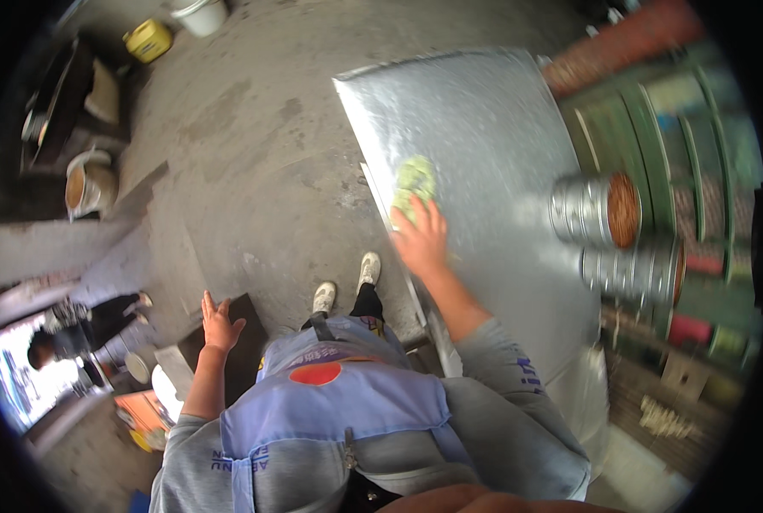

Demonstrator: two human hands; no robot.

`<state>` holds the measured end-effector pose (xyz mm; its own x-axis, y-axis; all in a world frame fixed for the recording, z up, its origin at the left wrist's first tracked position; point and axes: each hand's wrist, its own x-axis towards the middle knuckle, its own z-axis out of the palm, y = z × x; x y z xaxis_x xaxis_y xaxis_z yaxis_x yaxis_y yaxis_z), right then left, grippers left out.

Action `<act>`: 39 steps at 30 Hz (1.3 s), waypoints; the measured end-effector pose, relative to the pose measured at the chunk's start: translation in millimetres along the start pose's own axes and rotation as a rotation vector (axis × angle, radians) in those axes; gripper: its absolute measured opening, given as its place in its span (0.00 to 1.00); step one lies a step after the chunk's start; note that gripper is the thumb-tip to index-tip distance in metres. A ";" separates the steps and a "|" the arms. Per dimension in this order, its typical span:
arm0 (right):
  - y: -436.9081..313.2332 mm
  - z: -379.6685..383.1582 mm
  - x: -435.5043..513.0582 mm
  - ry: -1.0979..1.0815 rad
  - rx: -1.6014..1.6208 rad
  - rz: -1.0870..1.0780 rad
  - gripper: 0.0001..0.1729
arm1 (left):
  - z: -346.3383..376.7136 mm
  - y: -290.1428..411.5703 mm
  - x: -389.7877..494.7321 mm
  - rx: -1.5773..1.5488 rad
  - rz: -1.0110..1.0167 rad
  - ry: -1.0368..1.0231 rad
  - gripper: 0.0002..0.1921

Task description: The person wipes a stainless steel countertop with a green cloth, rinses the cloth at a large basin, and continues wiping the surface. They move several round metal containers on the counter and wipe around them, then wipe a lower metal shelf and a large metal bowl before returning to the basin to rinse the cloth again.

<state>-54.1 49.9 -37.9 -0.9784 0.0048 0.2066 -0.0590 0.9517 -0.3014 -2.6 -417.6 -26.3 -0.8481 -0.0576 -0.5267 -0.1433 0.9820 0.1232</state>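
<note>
My right hand (421, 237) presses a green cloth (418, 174) flat on the shiny metal-topped table (484, 122), close to its left edge. The cloth sticks out beyond the fingertips. Held away from the body on the other side, my left hand (221, 324) is empty, with its fingers spread above the floor area. Two ribbed metal cans (583, 208), (631, 272) are at the table's right side; the upper one shows a reddish-brown content or end.
Green shelving (663, 173) adjoins the table on the right. A yellow jerrycan (148, 40), a white bucket (200, 16) and another bucket (91, 186) stand on the floor. Another person (77, 327) is at the far left, near a bright opening.
</note>
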 end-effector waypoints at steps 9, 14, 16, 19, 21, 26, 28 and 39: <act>18.1 55.8 271.4 -0.055 0.187 -0.470 0.17 | 41.5 27.6 -50.6 -0.164 -0.056 0.075 0.32; 94.8 47.1 347.0 -0.027 -0.015 -0.116 0.17 | 42.3 38.9 -37.7 -0.127 -0.063 -0.030 0.33; 153.2 28.6 352.4 0.027 -0.114 0.003 0.19 | 40.0 41.2 -26.2 -0.130 -0.041 -0.047 0.32; 250.3 -7.1 339.0 0.125 -0.258 0.206 0.22 | 39.4 36.2 -13.0 0.122 0.297 -0.103 0.20; 303.8 -29.2 338.6 0.154 -0.315 0.351 0.23 | 40.9 27.4 1.1 0.100 0.400 -0.110 0.17; 363.4 -50.9 296.9 0.211 -0.307 0.625 0.23 | 33.2 15.0 8.9 0.048 0.337 -0.116 0.31; 364.2 -52.3 267.4 0.305 -0.345 0.566 0.22 | 24.5 17.6 13.6 0.067 0.211 -0.208 0.30; 345.3 -46.8 147.1 0.472 -0.510 0.852 0.18 | 9.4 43.0 21.3 -0.166 0.222 -0.194 0.26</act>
<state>-209.1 393.6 -68.0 -0.4788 0.7343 0.4812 0.7953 0.5949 -0.1165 -22.0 -374.9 -40.1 -0.7575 0.2050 -0.6198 -0.0604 0.9233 0.3793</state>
